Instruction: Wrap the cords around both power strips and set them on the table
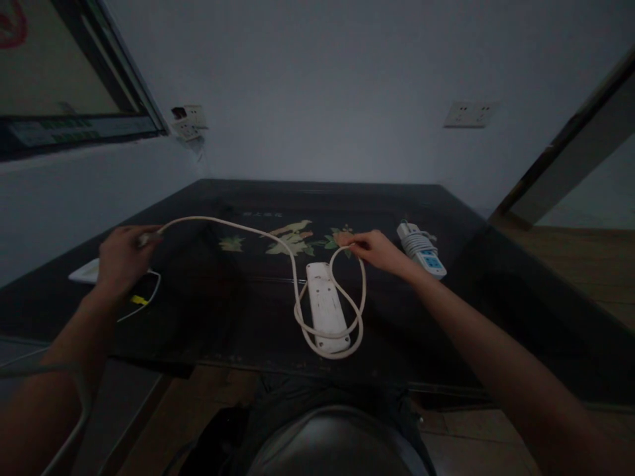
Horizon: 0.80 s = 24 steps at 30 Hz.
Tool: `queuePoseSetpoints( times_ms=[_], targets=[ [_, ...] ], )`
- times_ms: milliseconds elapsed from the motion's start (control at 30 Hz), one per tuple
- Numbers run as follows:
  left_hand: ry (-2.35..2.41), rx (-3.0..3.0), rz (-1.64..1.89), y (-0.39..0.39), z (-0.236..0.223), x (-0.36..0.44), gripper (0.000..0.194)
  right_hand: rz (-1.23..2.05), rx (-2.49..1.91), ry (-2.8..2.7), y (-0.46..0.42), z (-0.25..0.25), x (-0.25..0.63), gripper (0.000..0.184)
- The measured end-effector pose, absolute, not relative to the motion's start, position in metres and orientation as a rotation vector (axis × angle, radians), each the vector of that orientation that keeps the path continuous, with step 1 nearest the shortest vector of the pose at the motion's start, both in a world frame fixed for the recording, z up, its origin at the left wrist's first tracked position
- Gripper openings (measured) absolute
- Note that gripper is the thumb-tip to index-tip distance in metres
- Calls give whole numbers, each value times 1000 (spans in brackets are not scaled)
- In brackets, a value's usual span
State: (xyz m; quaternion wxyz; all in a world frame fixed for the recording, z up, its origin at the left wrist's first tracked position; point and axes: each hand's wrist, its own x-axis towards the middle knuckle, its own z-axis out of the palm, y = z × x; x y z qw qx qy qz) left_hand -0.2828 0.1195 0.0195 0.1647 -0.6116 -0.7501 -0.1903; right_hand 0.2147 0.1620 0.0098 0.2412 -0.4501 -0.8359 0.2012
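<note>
A dark table (233,311) stands against a pale wall (317,86) in dim light, 1 window (54,73) at left.

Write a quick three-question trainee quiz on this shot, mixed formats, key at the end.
1. Multiple choice: what does the right grip pinch?
A) a yellow tag
B) the long pale cord
C) a wall socket

2. True or false: the blue-faced strip has a wound cord around it.

3. Fill in: on the dark table, the white strip lies ___ the near edge than the blue-faced strip.

Key: 1. B; 2. True; 3. closer to
</note>
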Motion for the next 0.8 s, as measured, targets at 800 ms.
queuePoseSetpoints(
  times_ms=[800],
  targets=[
    [-1761, -2112, -399, 118, 38, -179, 46, 1163, -1285, -1842, 147, -18, 211, 13]
  ],
)
